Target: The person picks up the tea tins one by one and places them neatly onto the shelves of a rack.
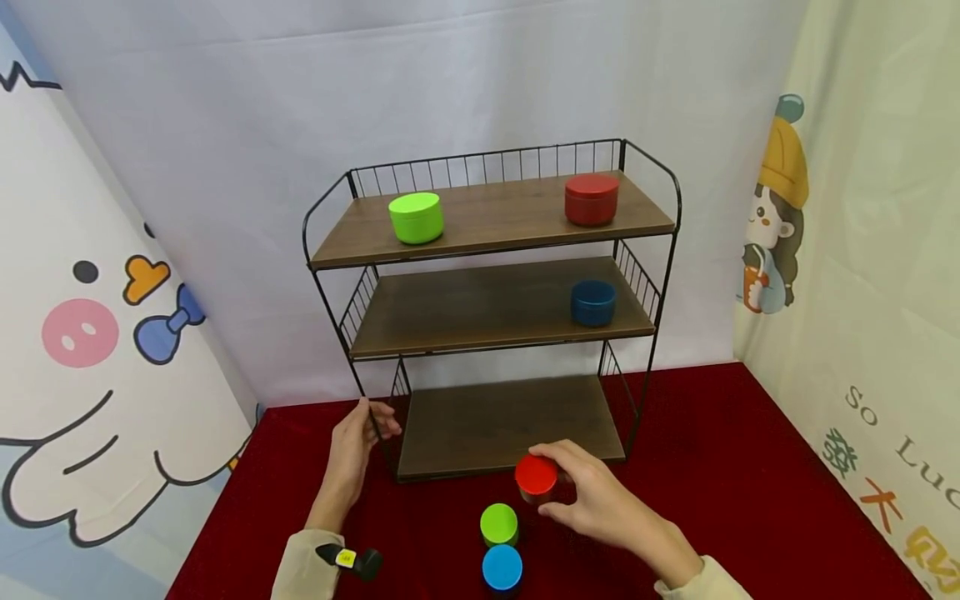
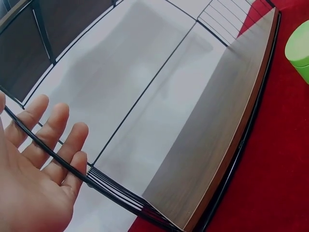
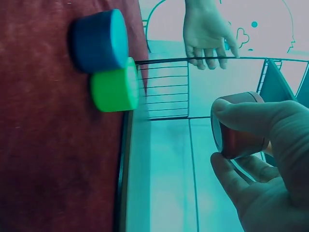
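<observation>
My right hand [image 1: 596, 504] pinches a small round red tin [image 1: 536, 477] by its sides, between thumb and fingers, in front of the bottom shelf. In the right wrist view the red tin [image 3: 241, 128] lies between the thumb and the fingertips. A green tin [image 1: 499, 525] and a blue tin [image 1: 502, 568] stand close together on the red cloth, just left of that hand. My left hand [image 1: 356, 442] is at the rack's left front post, its fingers loosely extended past the thin black wire [image 2: 63, 162] in the left wrist view.
A three-tier rack [image 1: 487, 340] with wooden shelves and black wire stands on the red cloth [image 1: 720, 483]. Its top shelf bears a green tin [image 1: 417, 218] and a dark red tin [image 1: 592, 200]. A dark blue tin [image 1: 593, 304] sits on the middle shelf's right. Printed curtains hang at the sides.
</observation>
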A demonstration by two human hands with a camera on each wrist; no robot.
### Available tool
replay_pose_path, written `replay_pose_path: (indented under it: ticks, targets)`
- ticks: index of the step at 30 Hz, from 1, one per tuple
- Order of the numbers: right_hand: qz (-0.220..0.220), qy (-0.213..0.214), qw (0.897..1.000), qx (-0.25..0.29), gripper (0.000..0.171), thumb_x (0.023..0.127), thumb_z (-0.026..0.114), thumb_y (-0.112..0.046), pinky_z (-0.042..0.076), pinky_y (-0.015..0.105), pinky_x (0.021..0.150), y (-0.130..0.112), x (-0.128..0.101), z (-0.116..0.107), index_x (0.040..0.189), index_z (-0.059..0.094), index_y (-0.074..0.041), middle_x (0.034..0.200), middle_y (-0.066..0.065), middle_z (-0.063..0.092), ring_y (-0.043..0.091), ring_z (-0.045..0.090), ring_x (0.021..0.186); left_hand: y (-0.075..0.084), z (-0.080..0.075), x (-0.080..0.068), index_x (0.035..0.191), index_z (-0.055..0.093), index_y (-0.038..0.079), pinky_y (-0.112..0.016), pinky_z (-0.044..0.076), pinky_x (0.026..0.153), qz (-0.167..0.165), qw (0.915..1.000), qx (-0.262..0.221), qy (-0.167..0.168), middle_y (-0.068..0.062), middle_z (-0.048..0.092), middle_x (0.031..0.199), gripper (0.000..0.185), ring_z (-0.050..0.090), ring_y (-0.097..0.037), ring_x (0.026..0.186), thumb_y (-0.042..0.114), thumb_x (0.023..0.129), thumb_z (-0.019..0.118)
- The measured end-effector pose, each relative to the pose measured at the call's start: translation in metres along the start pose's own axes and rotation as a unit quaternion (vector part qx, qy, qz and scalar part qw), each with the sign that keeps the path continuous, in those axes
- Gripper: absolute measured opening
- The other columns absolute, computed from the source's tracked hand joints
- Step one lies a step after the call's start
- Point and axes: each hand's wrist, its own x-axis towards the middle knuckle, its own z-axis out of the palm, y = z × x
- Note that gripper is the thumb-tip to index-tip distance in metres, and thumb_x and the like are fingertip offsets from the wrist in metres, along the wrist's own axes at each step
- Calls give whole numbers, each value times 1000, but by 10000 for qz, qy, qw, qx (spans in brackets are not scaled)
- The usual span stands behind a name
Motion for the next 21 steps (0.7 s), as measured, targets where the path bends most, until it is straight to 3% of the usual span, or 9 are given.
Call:
replay_pose_path:
  ticks: [5, 10, 15, 21]
  targets:
    - [-104, 31, 9999, 5, 69, 78, 88, -1, 59, 26, 89, -10, 13, -6, 140, 55, -4, 129, 8, 61, 18, 67, 107, -1, 2, 1, 104, 63, -1, -28, 52, 83, -8, 9999, 28, 122, -4, 67, 83, 45, 66, -18, 84, 29, 114, 31]
    - [-329, 189, 9993, -7, 71, 78, 88, 0, 59, 27, 89, -20, 28, -14, 140, 55, -4, 129, 10, 61, 20, 68, 107, -4, 1, 1, 116, 58, -11, -27, 53, 85, 59, 9999, 73, 88, -5, 66, 83, 43, 66, -17, 83, 20, 113, 28]
    - [-546, 438, 9972, -247, 71, 75, 91, -3, 59, 28, 89, -30, 41, -20, 138, 57, -3, 128, 9, 63, 19, 66, 108, -5, 0, 1, 120, 56, -11, -28, 55, 87, 113, 9997, 206, 9, -6, 65, 86, 43, 66, -17, 84, 21, 114, 27]
    - [-681, 540, 9957, -310, 70, 74, 92, -3, 59, 29, 89, -37, 52, -28, 136, 59, -2, 129, 10, 63, 20, 67, 109, -6, 0, 0, 122, 58, -4, -27, 55, 88, 171, 9993, 339, -17, -8, 64, 89, 48, 66, -17, 87, 33, 115, 28]
